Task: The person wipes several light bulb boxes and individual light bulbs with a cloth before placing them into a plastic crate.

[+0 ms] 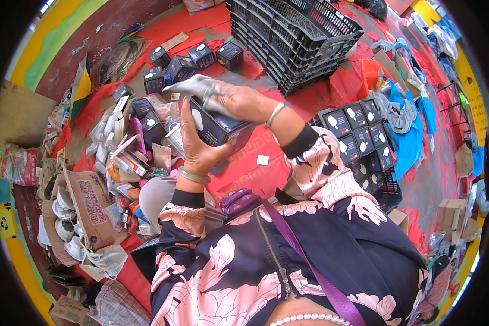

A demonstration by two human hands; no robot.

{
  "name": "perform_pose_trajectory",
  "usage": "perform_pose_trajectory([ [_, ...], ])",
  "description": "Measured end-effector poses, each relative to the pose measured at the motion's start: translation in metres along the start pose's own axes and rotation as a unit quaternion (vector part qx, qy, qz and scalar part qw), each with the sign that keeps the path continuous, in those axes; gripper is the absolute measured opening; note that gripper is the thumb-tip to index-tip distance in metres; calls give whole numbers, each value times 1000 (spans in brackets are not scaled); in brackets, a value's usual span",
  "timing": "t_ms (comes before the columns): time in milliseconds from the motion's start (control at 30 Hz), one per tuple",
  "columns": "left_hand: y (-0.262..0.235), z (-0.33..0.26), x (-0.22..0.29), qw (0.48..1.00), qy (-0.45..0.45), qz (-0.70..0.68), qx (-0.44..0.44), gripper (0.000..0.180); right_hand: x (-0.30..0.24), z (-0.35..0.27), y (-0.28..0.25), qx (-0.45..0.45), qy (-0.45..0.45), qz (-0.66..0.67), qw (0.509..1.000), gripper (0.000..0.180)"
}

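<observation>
Jacket (217, 266) nearest, red floor (269, 179) space beyond, left fingers (187, 124) gripping a box (217, 129) edge, right fingers (226, 101) grey cloth (193, 87).

1. The head view looks from the wearer's head, through the left of two side-by-side fisheyes.
2. It faces down past the patterned jacket (331, 239), left hand (197, 155) and right hand (231, 100) near the lens.
3. Black crates (304, 54) sit farther off; the painted wall (65, 60) curves along its edge.

A brown carton (96, 211) holds white rounded objects (65, 229). Below the carton lies a checked cloth (118, 305); above and left of it, a wrapped reddish bundle (19, 166); far to its right, an orange tub (370, 73) and blue sheeting (410, 142).
</observation>
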State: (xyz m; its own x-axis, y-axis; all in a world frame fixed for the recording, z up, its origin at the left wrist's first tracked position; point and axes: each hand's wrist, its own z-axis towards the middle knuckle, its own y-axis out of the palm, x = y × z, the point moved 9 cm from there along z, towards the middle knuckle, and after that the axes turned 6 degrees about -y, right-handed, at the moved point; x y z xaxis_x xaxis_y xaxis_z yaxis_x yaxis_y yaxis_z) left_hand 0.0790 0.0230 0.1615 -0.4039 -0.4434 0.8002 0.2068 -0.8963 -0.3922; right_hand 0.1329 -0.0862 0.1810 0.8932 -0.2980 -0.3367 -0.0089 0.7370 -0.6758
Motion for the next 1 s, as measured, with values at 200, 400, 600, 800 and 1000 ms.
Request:
perform_pose_trajectory([
  [200, -17, 9, -8, 945, -109, -302, 57, 93, 164, -104, 18, -131, 457, -7, 880, 37],
  [400, -19, 13, -88, 700, -285, -648, 98, 54, 129, -89, -14, 270, 437, 453, 728, 24],
  [600, 13, -9, -76, 596, -419, -685, 18, 73, 53, -41, -49, 283, 339, 449, 776, 40],
  [800, 35, -23, -73, 546, -506, -667, 47, 75, -10, 12, -31, 158, 148, 78, 973, 47],
  [1000, 13, -21, -91, 615, -420, -651, 145, 56, -71, 0, 48, -85, 7, -141, 986, 42],
])
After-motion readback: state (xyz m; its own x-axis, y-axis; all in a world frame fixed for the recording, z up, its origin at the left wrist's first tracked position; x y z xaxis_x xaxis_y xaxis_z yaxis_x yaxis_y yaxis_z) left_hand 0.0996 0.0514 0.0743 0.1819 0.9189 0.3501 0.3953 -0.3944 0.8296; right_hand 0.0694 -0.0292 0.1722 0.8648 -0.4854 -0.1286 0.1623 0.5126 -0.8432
